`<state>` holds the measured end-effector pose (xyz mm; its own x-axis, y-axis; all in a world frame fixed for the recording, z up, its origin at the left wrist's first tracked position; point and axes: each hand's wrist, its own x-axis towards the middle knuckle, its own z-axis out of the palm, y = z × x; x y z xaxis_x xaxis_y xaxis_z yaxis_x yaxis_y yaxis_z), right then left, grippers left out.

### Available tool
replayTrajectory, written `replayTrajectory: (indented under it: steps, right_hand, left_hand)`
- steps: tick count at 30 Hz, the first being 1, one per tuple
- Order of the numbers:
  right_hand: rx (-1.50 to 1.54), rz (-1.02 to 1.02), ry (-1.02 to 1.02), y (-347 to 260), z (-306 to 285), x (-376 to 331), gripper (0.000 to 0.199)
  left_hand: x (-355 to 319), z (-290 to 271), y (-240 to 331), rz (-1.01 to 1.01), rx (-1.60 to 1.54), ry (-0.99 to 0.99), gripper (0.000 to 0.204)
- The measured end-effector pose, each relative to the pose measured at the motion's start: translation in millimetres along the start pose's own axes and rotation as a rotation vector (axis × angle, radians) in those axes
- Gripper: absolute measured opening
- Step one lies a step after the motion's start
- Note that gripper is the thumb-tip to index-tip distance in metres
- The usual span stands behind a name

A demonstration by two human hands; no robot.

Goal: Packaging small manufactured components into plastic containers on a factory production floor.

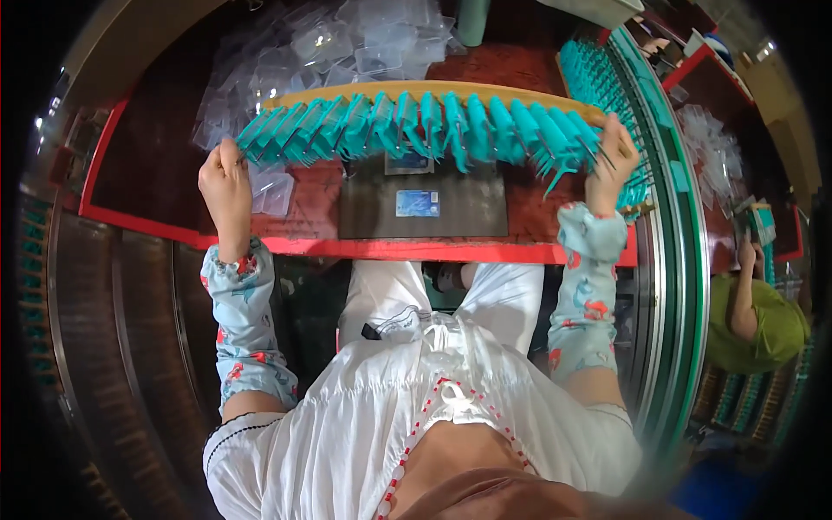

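Before me a long wooden bar [433,87] is held up over the table, with a row of teal fringed pieces [425,126] hanging along it on thin dark rods. My left hand [227,186] is closed at the row's left end, its fingertips by the outermost teal piece. Closed round the right end is my right hand [614,160], thumb and fingers by the bar's tip. Below the row, a small blue printed card [418,204] lies on a dark mat [373,212]. Part of a second card-like piece shows above it, under the fringes.
Clear plastic boxes [347,48] are heaped at the back left of the red table [295,230]. More teal fringed pieces [589,74] stand at the back right, beside a green-edged rail [685,251]. A person in a green top [758,325] works at far right.
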<state>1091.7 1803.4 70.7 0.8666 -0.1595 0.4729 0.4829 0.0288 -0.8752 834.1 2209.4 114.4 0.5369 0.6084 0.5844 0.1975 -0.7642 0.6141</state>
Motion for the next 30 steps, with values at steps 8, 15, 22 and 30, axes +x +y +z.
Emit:
replayTrajectory:
  steps: [8, 15, 22, 30]
  right_hand:
    - [-0.218, -0.138, -0.032, -79.6, -41.3, -16.2, 0.031]
    - [-0.338, -0.012, -0.029, -63.9, -48.4, -56.6, 0.031]
    - [-0.135, 0.064, 0.19, -52.8, -31.5, -62.5, 0.036]
    - [-0.208, -0.1, 0.096, -31.8, -17.4, -37.6, 0.037]
  left_hand:
    - [-47.5, -26.9, 5.8, -0.213, -0.315, -0.057, 0.036]
    - [-83.1, -41.7, -3.3, -0.222, -0.133, -0.25, 0.022]
    - [-87.0, -21.5, -5.5, -0.228, -0.242, -0.112, 0.033]
    - [-70.3, 8.7, -27.7, -0.279, -0.239, -0.114, 0.034]
